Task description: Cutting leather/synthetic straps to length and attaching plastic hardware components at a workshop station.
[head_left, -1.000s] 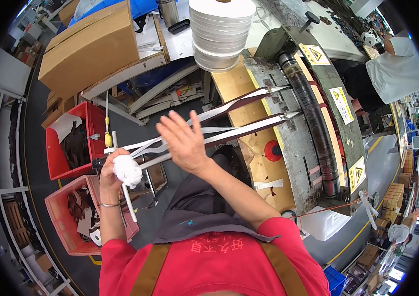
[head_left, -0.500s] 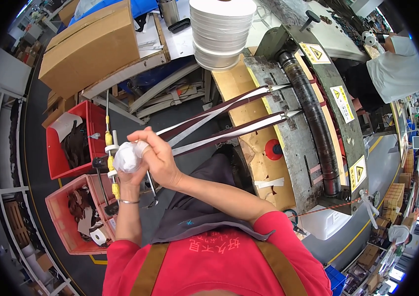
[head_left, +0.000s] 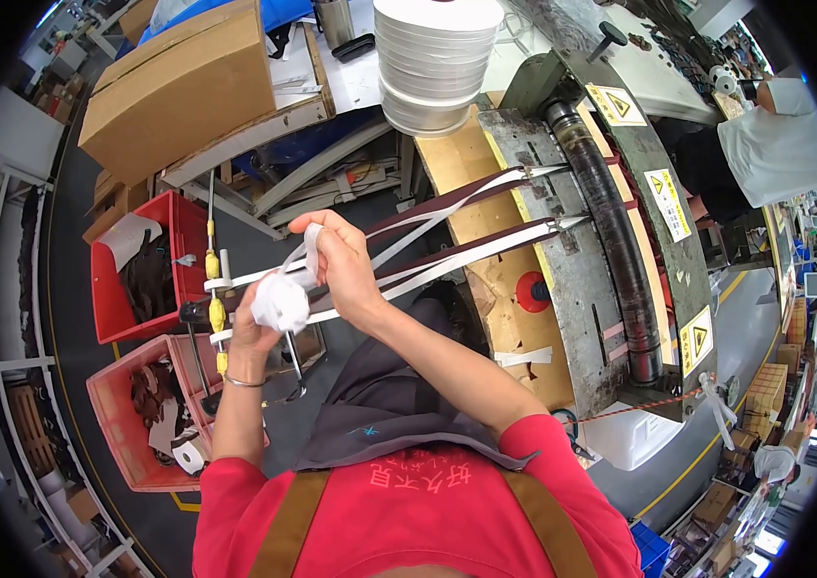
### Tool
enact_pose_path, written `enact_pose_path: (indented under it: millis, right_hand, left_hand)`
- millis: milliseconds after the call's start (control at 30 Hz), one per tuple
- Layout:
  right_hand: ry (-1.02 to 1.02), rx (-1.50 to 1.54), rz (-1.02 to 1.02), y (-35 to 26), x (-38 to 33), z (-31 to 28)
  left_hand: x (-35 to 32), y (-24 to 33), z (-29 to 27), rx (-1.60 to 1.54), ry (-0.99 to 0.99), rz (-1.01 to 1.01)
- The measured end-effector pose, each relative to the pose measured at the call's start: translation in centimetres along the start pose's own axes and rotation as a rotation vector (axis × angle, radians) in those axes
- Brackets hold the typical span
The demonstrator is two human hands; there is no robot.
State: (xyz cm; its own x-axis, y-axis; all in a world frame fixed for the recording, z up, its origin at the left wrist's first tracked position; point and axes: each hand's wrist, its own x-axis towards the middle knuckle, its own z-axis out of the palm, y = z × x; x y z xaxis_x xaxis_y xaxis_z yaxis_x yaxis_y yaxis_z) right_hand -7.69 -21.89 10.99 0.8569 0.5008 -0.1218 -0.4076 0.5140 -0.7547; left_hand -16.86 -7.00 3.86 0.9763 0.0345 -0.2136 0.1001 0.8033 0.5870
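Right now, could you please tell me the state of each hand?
Left hand: closed, holding the white bundle.
Right hand: closed, its grip pinching a white strip.

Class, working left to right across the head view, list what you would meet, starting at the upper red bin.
Upper red bin, left hand, white bundle, right hand, red disc, dark roller, another person's white shirt.

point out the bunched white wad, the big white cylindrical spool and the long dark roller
Bunched white wad [head_left: 281,303], head view: its visible middle
Big white cylindrical spool [head_left: 435,72], head view: wound side
Long dark roller [head_left: 610,233], head view: about mid-length
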Motion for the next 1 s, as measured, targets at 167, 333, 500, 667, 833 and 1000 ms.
enact_pose_path:
  millis: [167, 333, 500, 667, 833, 1000]
  right_hand:
    - [-0.141, -0.859, -0.441, 2.7, 0.0, -3.0]
    - [-0.334, -1.496, -0.313, 1.7, -1.5, -3.3]
    - [-0.548, -1.473, -0.607, 2.1, -2.0, -0.7]
    - [-0.559, -1.417, -0.852, 1.7, 0.1, -0.8]
    - [-0.513, -1.466, -0.787, 2.6, -1.4, -1.3]
    - [-0.563, -1.467, -0.945, 1.6, -0.9, 0.8]
  left_hand:
    - [-0.3, 3.1, 0.7, 0.046, -0.017, 0.134]
    - [-0.3, 8.1, 1.7, 0.290, 0.055, 0.297]
    - [0.1, 9.4, 0.2, 1.650, 0.359, 0.425]
    - [-1.3, 7.7, 2.1, 1.057, -0.364, -0.242]
    - [-2.0, 9.7, 3.7, 0.339, 0.084, 0.378]
    - [-1.3, 10.1, 2.6, 1.749, 0.018, 0.151]
